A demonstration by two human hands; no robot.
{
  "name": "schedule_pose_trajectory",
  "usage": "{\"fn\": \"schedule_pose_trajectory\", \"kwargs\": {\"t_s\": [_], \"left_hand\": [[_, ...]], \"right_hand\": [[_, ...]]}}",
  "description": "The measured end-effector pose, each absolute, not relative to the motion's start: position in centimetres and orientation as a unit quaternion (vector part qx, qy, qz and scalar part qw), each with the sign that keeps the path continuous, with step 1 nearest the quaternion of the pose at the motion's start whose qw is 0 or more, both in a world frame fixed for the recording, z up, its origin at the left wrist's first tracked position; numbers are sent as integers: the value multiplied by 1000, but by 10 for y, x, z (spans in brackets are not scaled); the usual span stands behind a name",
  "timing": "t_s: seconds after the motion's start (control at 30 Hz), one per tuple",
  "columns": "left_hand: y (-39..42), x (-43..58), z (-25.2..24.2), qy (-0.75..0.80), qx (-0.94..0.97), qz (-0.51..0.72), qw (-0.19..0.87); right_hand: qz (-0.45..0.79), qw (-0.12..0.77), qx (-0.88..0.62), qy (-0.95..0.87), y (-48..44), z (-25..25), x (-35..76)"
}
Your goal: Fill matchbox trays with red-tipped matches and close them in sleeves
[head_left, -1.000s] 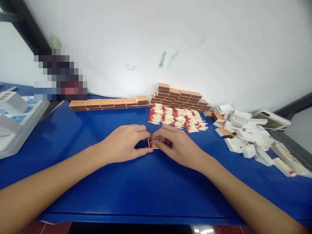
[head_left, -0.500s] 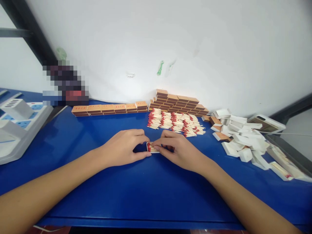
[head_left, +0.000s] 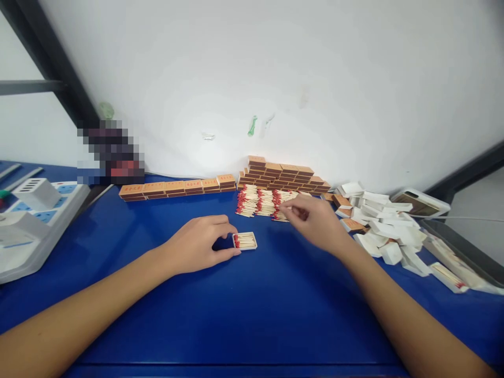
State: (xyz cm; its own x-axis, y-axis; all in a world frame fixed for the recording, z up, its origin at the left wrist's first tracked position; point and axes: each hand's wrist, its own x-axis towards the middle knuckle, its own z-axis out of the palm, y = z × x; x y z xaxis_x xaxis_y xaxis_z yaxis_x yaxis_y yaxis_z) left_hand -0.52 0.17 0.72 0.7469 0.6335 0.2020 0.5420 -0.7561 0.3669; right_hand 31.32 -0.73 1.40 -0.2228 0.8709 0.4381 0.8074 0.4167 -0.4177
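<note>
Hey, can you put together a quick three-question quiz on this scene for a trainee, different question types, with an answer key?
1. Which hand is at the small tray of matches on the table?
2. True or false: the red heads in that tray lie at its right end.
3. What stands directly behind the loose matches?
A) a power strip
B) stacked matchboxes
C) a pile of white trays

Key:
1. The left hand.
2. False; they lie at its left end.
3. B.

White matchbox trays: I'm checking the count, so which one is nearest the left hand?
The tray of matches at the left hand, lying apart from the white tray pile and the other filled tray, far right.
</note>
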Motion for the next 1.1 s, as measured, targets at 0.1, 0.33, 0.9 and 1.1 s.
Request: {"fn": "schedule_pose_trajectory", "kwargs": {"t_s": [0.1, 0.33, 0.9, 1.1], "left_hand": [[3, -5, 7, 319, 924, 157, 145], [3, -5, 10, 321, 924, 150, 147], [5, -6, 5, 352, 905, 207, 120], [8, -6, 4, 375, 877, 273, 128]], "right_hand": [[51, 406, -649, -641, 15, 21, 342], [173, 458, -765, -418, 67, 47, 371], [310, 528, -608, -506, 11, 50, 328], [368, 421, -565, -607, -23, 21, 266]]}}
